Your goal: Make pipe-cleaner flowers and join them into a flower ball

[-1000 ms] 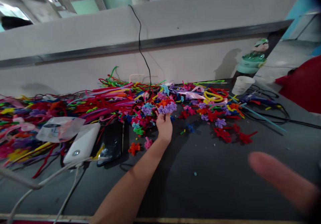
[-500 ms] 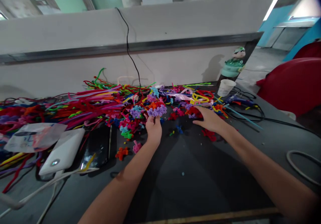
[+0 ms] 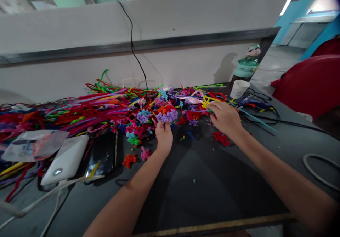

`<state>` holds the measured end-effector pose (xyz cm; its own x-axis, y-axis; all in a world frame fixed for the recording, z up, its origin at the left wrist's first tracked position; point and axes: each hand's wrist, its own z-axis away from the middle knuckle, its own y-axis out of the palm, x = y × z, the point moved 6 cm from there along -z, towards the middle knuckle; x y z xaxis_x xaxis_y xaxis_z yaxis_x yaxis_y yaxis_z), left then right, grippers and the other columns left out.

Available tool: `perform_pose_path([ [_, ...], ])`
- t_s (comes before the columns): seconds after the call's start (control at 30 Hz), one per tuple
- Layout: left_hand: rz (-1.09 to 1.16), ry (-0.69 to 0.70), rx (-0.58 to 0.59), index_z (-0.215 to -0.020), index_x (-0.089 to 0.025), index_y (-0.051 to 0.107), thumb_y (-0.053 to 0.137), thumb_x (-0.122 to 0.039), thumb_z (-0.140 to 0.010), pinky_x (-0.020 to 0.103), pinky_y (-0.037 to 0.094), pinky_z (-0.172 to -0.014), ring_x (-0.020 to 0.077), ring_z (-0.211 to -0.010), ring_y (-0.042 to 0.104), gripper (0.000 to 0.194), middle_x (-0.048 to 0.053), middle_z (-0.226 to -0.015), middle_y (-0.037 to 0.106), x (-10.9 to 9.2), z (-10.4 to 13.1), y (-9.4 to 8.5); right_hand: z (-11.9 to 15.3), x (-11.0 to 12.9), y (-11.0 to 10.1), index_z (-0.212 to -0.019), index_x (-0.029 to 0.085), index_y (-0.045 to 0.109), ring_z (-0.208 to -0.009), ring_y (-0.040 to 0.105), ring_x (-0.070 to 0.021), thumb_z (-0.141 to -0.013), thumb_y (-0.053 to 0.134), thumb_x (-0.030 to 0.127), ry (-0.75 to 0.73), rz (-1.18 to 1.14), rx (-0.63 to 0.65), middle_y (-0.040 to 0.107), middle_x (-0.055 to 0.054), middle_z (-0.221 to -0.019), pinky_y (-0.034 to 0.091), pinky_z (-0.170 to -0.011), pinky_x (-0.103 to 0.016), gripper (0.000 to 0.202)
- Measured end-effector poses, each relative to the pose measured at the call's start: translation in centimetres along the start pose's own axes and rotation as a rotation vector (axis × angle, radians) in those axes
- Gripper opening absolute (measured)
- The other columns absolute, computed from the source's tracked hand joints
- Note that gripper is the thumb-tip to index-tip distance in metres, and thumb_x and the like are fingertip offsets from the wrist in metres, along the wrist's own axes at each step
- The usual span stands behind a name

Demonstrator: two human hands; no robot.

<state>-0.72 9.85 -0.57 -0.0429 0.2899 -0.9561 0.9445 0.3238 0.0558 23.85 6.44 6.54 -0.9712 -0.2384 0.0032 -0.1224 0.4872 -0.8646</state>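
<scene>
My left hand [image 3: 164,138] is closed on a bunch of pipe-cleaner flowers [image 3: 167,115], purple in front with orange and red behind. The bunch is held upright beside the heap of flowers and stems. My right hand [image 3: 225,118] reaches over the right part of the heap, fingers apart and slightly bent, with nothing visible in them. Yellow pipe cleaners [image 3: 209,100] lie by its fingertips. Below it rests a red pipe-cleaner flower [image 3: 221,138]. A purple flower [image 3: 193,122] sits left of that hand.
Loose pipe cleaners [image 3: 106,102] spread along the back left. A white power bank [image 3: 66,159] with a cable and a black phone [image 3: 102,155] lie left. A paper cup [image 3: 239,89] and a green figure-shaped bottle [image 3: 247,65] stand back right. Orange [image 3: 129,160] and pink flowers [image 3: 145,154] lie in front.
My right hand has moved right and slightly back, away from the red and purple flowers it was over. My left hand keeps the bunch almost in place.
</scene>
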Motion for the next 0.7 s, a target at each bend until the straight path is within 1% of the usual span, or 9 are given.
perform_pose_path([
  [0.1,0.013,0.034,0.020,-0.090,-0.015,0.066,0.056,-0.037,-0.080,0.031,0.042,-0.093,0.0183,-0.093,0.061,0.027,0.007,-0.094,0.068,-0.4,0.2,0.1,-1.4,1.9,0.4,-0.126,0.015,0.051,-0.119,0.044,-0.0266,-0.082,0.050,0.019,-0.140,-0.013,0.037,0.051,-0.010,-0.132,0.035,-0.098,-0.041,0.044],
  [0.17,0.016,0.038,0.024,-0.094,-0.015,0.066,0.056,-0.038,-0.080,0.031,0.042,-0.093,0.0186,-0.095,0.061,0.028,0.007,-0.095,0.069,-0.5,0.3,0.0,-2.4,2.6,1.0,-0.118,0.015,0.058,-0.116,0.046,-0.0285,-0.084,0.049,0.021,-0.173,0.052,0.091,0.053,-0.011,-0.130,0.036,-0.094,-0.043,0.036],
  [0.23,0.018,0.031,0.025,-0.095,-0.015,0.066,0.056,-0.038,-0.080,0.032,0.043,-0.093,0.0190,-0.096,0.061,0.029,0.008,-0.096,0.069,-0.5,0.3,-0.1,-3.3,2.9,1.8,-0.099,0.015,0.068,-0.107,0.050,-0.0297,-0.086,0.045,0.022,-0.157,0.132,0.156,0.063,-0.012,-0.114,0.038,-0.087,-0.043,0.026],
  [0.3,0.016,0.029,0.026,-0.094,-0.016,0.066,0.055,-0.039,-0.081,0.033,0.043,-0.094,0.0192,-0.096,0.061,0.029,0.007,-0.096,0.069,-0.5,0.2,-0.1,-3.9,2.9,2.4,-0.084,0.016,0.070,-0.099,0.053,-0.0299,-0.087,0.045,0.023,-0.146,0.171,0.218,0.068,-0.013,-0.094,0.039,-0.082,-0.042,0.026],
  [0.37,0.010,0.027,0.023,-0.091,-0.016,0.066,0.055,-0.039,-0.081,0.034,0.042,-0.095,0.0192,-0.097,0.061,0.028,0.007,-0.094,0.068,-0.4,0.2,-0.2,-4.0,3.0,2.8,-0.083,0.016,0.071,-0.095,0.055,-0.0293,-0.085,0.050,0.025,-0.161,0.171,0.257,0.068,-0.012,-0.086,0.039,-0.081,-0.041,0.022],
  [0.43,0.009,0.018,0.017,-0.087,-0.016,0.066,0.057,-0.039,-0.080,0.034,0.042,-0.095,0.0193,-0.095,0.061,0.026,0.006,-0.091,0.068,-0.3,0.1,-0.2,-3.9,3.1,3.0,-0.084,0.016,0.071,-0.093,0.056,-0.0278,-0.083,0.054,0.025,-0.169,0.152,0.275,0.068,-0.011,-0.085,0.040,-0.081,-0.039,0.020],
  [0.53,0.019,0.002,0.034,-0.082,-0.016,0.065,0.059,-0.037,-0.077,0.035,0.044,-0.092,0.0197,-0.092,0.061,0.023,0.006,-0.086,0.068,-0.3,0.2,0.0,-3.2,2.9,2.7,-0.082,0.016,0.070,-0.093,0.057,-0.0263,-0.084,0.052,0.023,-0.091,0.101,0.254,0.068,-0.011,-0.086,0.042,-0.079,-0.036,0.020],
  [0.63,0.021,-0.013,0.081,-0.083,-0.015,0.065,0.058,-0.034,-0.078,0.035,0.044,-0.090,0.0194,-0.087,0.061,0.021,0.006,-0.084,0.068,-0.5,0.5,0.6,-2.2,2.3,1.7,-0.087,0.018,0.068,-0.092,0.059,-0.0234,-0.085,0.049,0.024,0.070,-0.031,0.136,0.068,-0.009,-0.094,0.044,-0.076,-0.032,0.021],
  [0.7,0.037,-0.013,0.139,-0.085,-0.015,0.065,0.059,-0.030,-0.077,0.034,0.044,-0.090,0.0191,-0.087,0.061,0.019,0.006,-0.085,0.068,-0.8,0.8,1.1,-1.4,1.8,0.9,-0.093,0.019,0.067,-0.091,0.061,-0.0215,-0.086,0.047,0.025,0.155,-0.128,0.061,0.068,-0.007,-0.099,0.045,-0.074,-0.030,0.021],
])
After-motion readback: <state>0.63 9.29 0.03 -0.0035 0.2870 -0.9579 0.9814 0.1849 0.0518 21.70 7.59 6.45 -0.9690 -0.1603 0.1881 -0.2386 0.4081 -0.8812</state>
